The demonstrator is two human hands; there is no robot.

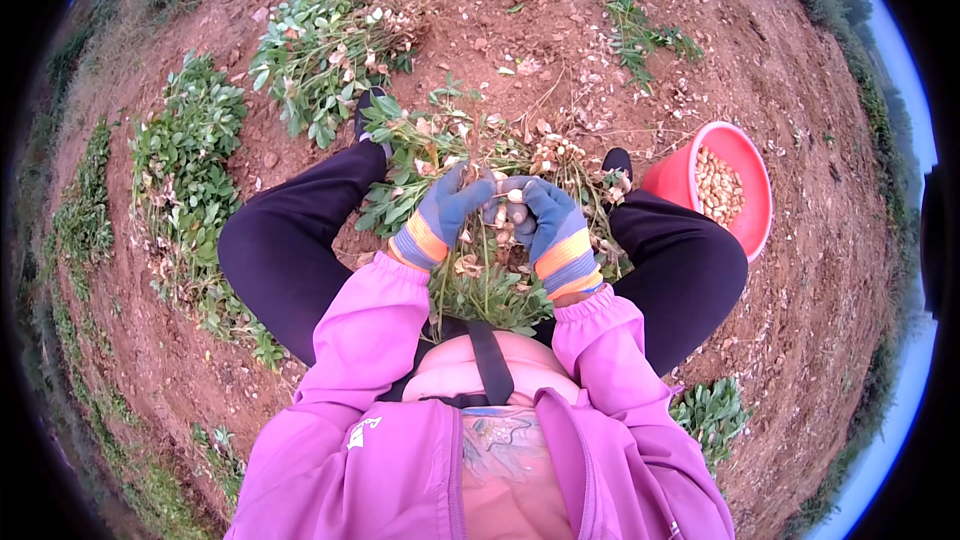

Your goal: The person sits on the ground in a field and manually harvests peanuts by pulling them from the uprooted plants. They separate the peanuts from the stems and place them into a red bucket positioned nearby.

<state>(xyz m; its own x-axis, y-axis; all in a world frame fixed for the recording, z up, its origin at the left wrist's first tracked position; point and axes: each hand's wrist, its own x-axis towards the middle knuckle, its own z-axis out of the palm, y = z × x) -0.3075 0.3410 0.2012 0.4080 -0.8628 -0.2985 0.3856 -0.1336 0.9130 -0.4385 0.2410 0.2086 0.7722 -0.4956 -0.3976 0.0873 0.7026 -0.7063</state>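
Both my hands wear blue-grey work gloves with orange-striped cuffs and meet in front of me, between my bent knees. My left hand (pixel 448 206) has its fingers closed around the roots of a peanut plant. Beside it, my right hand (pixel 541 210) grips peanut pods (pixel 514 196) at those same roots; some pods show between the fingers. The plant's green leaves (pixel 499 296) hang down towards my lap. More uprooted peanut plants (pixel 409 165) lie on the ground just beyond my hands, with a pod cluster (pixel 559 154) at their right.
A red plastic bucket (pixel 765 187), tilted beside my right knee, holds many peanuts (pixel 718 187). Peanut-plant heaps lie at the upper left (pixel 330 52) and along the left (pixel 191 187). A leafy sprig (pixel 637 30) rests on the reddish soil (pixel 517 22) farther out. Another green plant (pixel 712 416) is at lower right.
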